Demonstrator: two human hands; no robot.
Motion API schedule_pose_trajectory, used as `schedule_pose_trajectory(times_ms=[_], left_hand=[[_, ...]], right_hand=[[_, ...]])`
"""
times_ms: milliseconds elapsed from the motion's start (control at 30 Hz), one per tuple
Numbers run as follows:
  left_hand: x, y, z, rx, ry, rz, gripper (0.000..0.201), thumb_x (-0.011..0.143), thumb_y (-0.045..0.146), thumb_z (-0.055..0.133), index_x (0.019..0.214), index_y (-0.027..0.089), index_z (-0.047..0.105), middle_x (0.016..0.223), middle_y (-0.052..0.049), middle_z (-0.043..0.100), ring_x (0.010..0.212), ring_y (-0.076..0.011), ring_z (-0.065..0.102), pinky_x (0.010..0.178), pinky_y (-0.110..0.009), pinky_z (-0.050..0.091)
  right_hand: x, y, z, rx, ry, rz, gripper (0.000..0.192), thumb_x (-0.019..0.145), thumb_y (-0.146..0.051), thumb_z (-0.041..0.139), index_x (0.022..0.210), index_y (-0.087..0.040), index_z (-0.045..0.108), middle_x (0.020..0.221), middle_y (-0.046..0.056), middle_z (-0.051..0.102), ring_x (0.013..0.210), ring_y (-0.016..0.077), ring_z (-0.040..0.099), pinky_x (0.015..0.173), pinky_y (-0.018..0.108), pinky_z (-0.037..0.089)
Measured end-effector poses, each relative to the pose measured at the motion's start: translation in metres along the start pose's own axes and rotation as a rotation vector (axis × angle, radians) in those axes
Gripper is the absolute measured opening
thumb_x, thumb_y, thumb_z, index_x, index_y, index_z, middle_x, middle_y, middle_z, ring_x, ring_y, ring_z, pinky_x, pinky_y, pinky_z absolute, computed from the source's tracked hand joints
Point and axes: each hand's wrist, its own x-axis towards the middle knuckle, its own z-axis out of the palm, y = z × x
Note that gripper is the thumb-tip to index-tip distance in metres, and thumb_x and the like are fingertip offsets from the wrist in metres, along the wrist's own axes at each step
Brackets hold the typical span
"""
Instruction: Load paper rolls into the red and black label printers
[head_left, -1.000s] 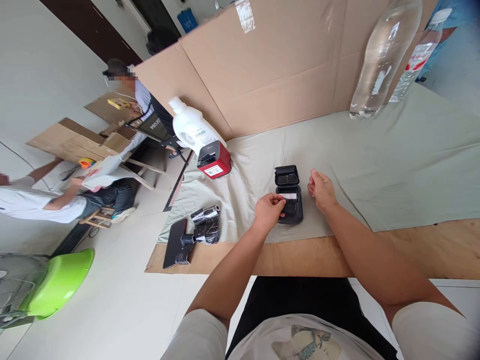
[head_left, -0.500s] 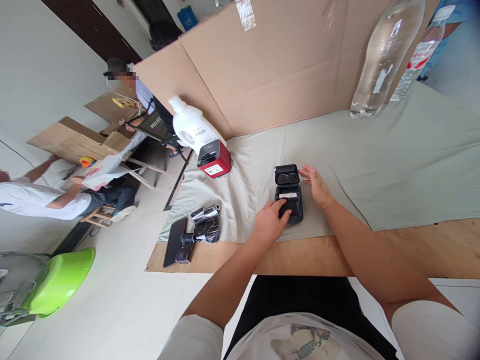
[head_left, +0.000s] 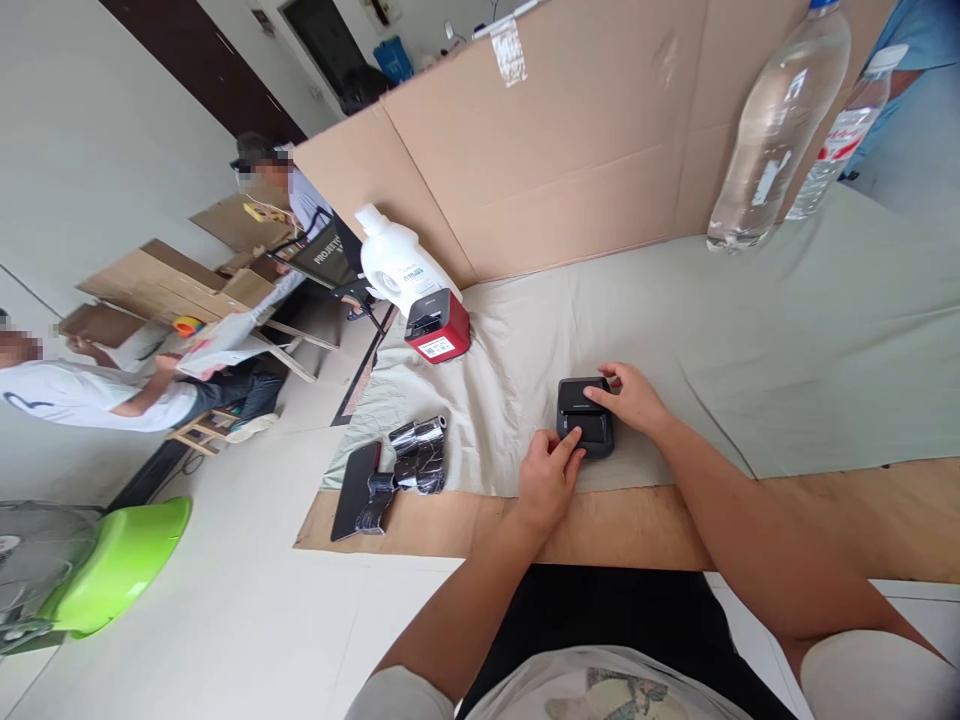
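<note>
The right hand lies flat with fingers spread on the small black plastic box, lid shut; the left hand touches its near edge, gripping nothing.

Single head-worn view, looking forward and steeply down from above the person's own torso. It faces the cloth-covered table at close range, a cardboard screen behind it. The frame is tilted; the floor fills the left side.
</note>
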Motion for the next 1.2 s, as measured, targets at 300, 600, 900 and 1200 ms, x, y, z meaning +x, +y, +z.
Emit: schedule_pose_trajectory(times_ms=[300,600,900,1200], left_hand=[[0.02,0.004,-0.019,0.093,-0.211,0.23,0.025,0.093,0.02,0.056,0.117,0.021,0.063,0.152,-0.014,0.048,0.15,-0.0333,0.031,0.116,-0.06,0.035],[0.014,-0.005,-0.009,0.024,-0.16,0.23,0.044,0.093,0.022,0.052,0.136,0.016,0.045,0.149,-0.018,0.05,0.147,-0.0297,0.037,0.117,-0.057,0.037],[0.001,-0.022,0.007,-0.049,-0.002,0.228,0.043,0.091,0.028,0.058,0.131,0.016,0.047,0.148,-0.022,0.043,0.141,-0.0325,0.043,0.114,-0.056,0.039],[-0.003,-0.037,0.016,-0.148,0.069,0.149,0.054,0.083,0.034,0.073,0.127,0.023,0.043,0.135,-0.015,0.045,0.126,-0.0286,0.055,0.102,-0.049,0.054]], right_hand=[[-0.004,-0.007,-0.004,-0.147,-0.187,0.031,0.068,0.074,-0.051,0.075,0.132,-0.02,0.057,0.137,0.016,0.059,0.12,0.0323,0.06,0.1,0.045,0.048],[-0.004,-0.011,-0.002,-0.21,-0.197,0.044,0.065,0.073,-0.049,0.076,0.127,-0.018,0.058,0.132,0.017,0.062,0.119,0.0325,0.059,0.101,0.046,0.047],[-0.009,-0.005,0.01,-0.308,-0.015,0.083,0.067,0.077,-0.069,0.066,0.118,-0.016,0.064,0.124,0.02,0.064,0.127,0.0379,0.053,0.107,0.049,0.041],[-0.035,-0.022,0.018,0.202,-0.115,0.082,0.099,0.065,-0.045,0.083,0.148,-0.026,0.031,0.127,0.009,0.064,0.111,0.0238,0.065,0.099,0.042,0.053]])
